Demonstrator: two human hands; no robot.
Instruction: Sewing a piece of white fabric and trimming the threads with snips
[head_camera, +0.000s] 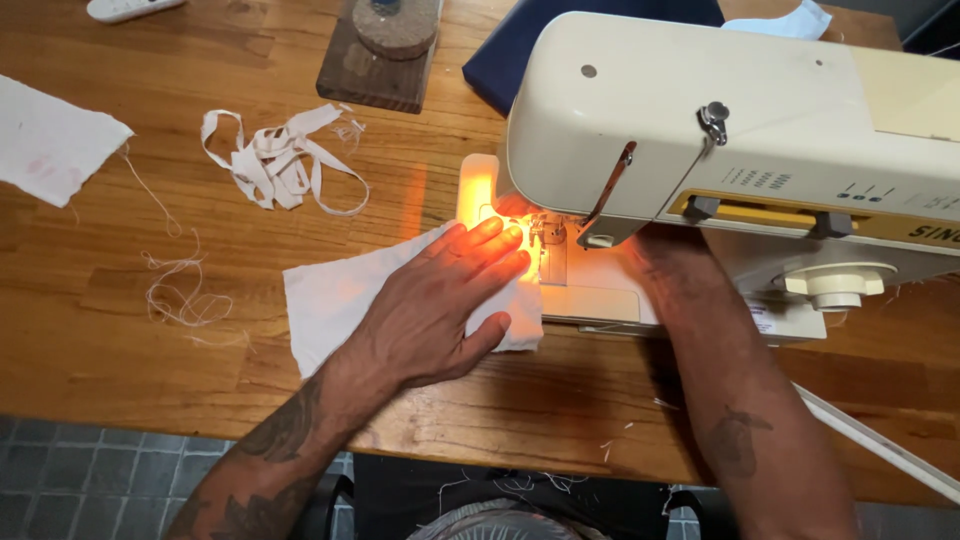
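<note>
The left hand (440, 305) lies flat and open, palm down, fingers spread and pressing a piece of white cloth (335, 300) onto the wooden desk (90, 300); its fingertips reach the lit area at the needle (535, 240) of a cream sewing machine (720, 120). The cloth is thin, roughly rectangular and frayed at the edges, with its near corner under the palm and its far end trailing away to the left of that hand. The right hand is hidden behind the machine's rounded plastic body, only the forearm (720, 370) showing, so I cannot tell whether it is open or closed. Beyond the left hand, further up the desk, sits a tangle of narrow white fabric strips (275, 160), and to its left loose threads (175, 290) curl on the smooth wood grain. A second white cloth scrap (50, 140) lies far left, and a dark wooden block (375, 65) with a round cork-like pad stands above.
</note>
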